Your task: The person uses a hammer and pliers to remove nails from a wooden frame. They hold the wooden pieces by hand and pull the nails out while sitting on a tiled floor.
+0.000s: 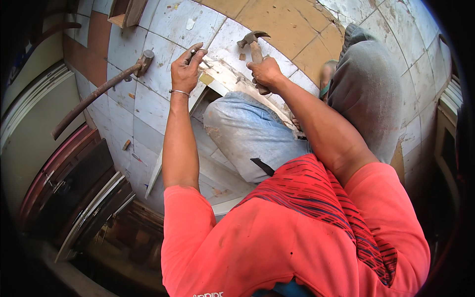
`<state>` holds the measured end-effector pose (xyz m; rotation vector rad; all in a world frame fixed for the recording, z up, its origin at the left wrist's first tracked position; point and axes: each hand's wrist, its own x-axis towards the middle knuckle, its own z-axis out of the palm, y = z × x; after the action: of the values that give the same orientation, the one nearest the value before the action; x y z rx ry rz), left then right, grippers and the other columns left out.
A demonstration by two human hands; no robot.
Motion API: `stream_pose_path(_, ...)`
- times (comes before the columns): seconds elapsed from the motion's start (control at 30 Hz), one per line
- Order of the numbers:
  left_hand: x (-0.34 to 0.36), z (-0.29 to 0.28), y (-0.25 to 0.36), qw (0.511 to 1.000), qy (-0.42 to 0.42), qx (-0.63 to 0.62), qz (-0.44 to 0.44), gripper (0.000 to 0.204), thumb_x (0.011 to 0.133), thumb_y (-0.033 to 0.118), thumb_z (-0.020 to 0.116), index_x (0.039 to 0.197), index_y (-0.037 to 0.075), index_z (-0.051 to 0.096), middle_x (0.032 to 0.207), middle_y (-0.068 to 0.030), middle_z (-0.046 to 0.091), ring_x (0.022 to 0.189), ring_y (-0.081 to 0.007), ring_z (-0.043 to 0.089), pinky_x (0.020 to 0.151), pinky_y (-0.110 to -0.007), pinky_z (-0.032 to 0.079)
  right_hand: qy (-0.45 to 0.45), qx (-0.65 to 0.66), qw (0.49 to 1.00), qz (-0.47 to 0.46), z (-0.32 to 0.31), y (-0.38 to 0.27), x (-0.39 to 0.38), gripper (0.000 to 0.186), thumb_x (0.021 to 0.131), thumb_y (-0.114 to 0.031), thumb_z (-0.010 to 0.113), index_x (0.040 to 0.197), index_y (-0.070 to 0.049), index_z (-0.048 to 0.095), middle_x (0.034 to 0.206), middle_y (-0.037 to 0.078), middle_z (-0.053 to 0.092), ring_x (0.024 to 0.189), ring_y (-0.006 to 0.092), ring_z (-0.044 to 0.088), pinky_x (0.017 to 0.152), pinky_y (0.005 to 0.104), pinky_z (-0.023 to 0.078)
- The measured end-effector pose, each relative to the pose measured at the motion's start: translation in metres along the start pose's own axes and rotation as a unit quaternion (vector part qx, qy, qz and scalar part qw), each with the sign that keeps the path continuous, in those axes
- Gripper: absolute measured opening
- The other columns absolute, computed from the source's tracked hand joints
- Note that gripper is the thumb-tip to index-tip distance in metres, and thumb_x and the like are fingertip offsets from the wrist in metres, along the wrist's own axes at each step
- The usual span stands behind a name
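My right hand (267, 74) is wrapped round the wooden handle of a claw hammer (256, 49), whose metal head points away from me. The thumb and fingers of my left hand (185, 75) pinch a small dark rod-like piece (192, 53), too small to name surely. Between and below my hands lies a pale, worn wooden board (228, 75), partly under my bent leg in torn jeans. A small yellowish block (206, 78) sits on the wood near my left wrist. My left hand is just above the board's far left end.
A long-handled sledgehammer (143, 63) rests at the left on dirty white tiles. Panels and frames (64, 183) lean along the left side. A wooden box-like piece (125, 14) stands at the far left. Small debris (126, 144) lies on the floor. Another frame (448, 111) stands at the right.
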<state>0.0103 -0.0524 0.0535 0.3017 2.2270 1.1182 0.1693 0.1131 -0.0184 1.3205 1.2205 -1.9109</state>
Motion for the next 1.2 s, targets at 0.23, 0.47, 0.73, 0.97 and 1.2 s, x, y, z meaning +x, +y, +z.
stream_pose_path(0.23, 0.053, 0.023, 0.001, 0.986, -0.079, 0.142, -0.033, 0.034, 0.092, 0.022, 0.069, 0.124, 0.009, 0.070, 0.097, -0.0116, 0.076, 0.091, -0.0154, 0.071, 0.084, -0.029, 0.054, 0.050, -0.068, 0.993, -0.081, 0.004, -0.005, 0.008, 0.038, 0.088, -0.030, 0.071, 0.089, 0.006, 0.058, 0.070, 0.011, 0.062, 0.055, 0.0201, 0.063, 0.049, 0.0368, 0.051)
stream_pose_path(0.47, 0.099, 0.044, -0.010, 0.953, -0.200, 0.220, -0.056, 0.038, 0.097, 0.022, 0.064, 0.133, 0.011, 0.064, 0.085, -0.0032, 0.069, 0.076, -0.0109, 0.061, 0.070, -0.029, 0.051, 0.079, -0.017, 0.987, -0.137, -0.010, -0.025, -0.002, 0.043, 0.085, -0.031, 0.070, 0.098, 0.008, 0.060, 0.081, 0.019, 0.066, 0.068, 0.0277, 0.066, 0.062, 0.0393, 0.053)
stream_pose_path(0.73, 0.097, 0.067, -0.029, 0.919, -0.202, 0.334, -0.061, 0.033, 0.096, 0.029, 0.064, 0.122, 0.010, 0.071, 0.083, -0.0057, 0.073, 0.073, -0.0138, 0.065, 0.072, -0.031, 0.053, 0.099, 0.119, 0.982, -0.109, -0.034, -0.058, -0.032, 0.048, 0.087, -0.031, 0.068, 0.106, 0.012, 0.058, 0.075, 0.021, 0.067, 0.062, 0.0281, 0.069, 0.059, 0.0391, 0.054)
stream_pose_path(0.97, 0.095, 0.059, -0.038, 0.898, -0.199, 0.390, -0.052, 0.035, 0.095, 0.034, 0.064, 0.122, 0.014, 0.072, 0.085, -0.0083, 0.074, 0.075, -0.0187, 0.068, 0.074, -0.034, 0.054, -0.049, -0.081, 0.994, -0.055, -0.059, -0.078, -0.035, 0.040, 0.090, -0.031, 0.065, 0.100, 0.006, 0.057, 0.060, 0.009, 0.054, 0.045, 0.0206, 0.052, 0.036, 0.0401, 0.043)
stream_pose_path(1.2, 0.090, 0.063, -0.027, 0.907, -0.190, 0.373, -0.052, 0.037, 0.095, 0.036, 0.064, 0.123, 0.012, 0.071, 0.089, -0.0097, 0.075, 0.078, -0.0199, 0.069, 0.078, -0.035, 0.054, 0.038, -0.071, 0.988, -0.134, -0.051, -0.059, -0.024, 0.048, 0.089, -0.035, 0.067, 0.101, 0.011, 0.059, 0.071, 0.019, 0.066, 0.059, 0.0276, 0.067, 0.056, 0.0392, 0.054)
